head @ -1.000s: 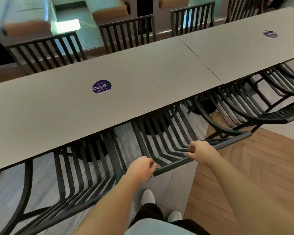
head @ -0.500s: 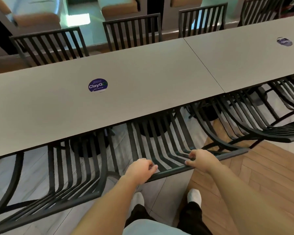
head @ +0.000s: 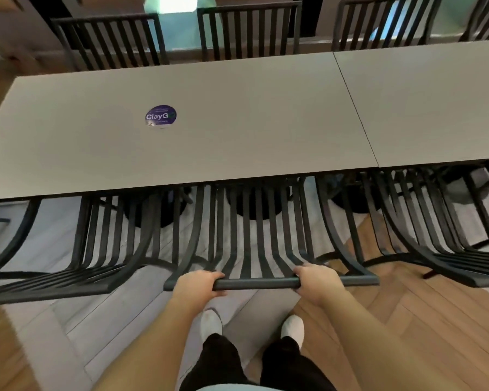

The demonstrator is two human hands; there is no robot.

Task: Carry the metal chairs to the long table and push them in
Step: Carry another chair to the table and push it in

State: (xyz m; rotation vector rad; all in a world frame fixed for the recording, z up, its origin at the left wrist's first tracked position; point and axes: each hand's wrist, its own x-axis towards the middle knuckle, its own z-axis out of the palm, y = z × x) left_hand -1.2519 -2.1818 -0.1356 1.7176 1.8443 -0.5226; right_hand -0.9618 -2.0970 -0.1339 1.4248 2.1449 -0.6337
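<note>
Two hands, left (head: 196,284) and right (head: 316,282), curled around top rail of black slatted chair (head: 254,241), seat tucked under grey worktop (head: 237,122).

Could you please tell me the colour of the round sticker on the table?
Purple sticker, white lettering; head view.

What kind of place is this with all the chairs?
Probably a cafeteria or food court: a long grey table made of joined tops, rows of matching black metal chairs on both sides, and a round ClayGo sticker.
</note>
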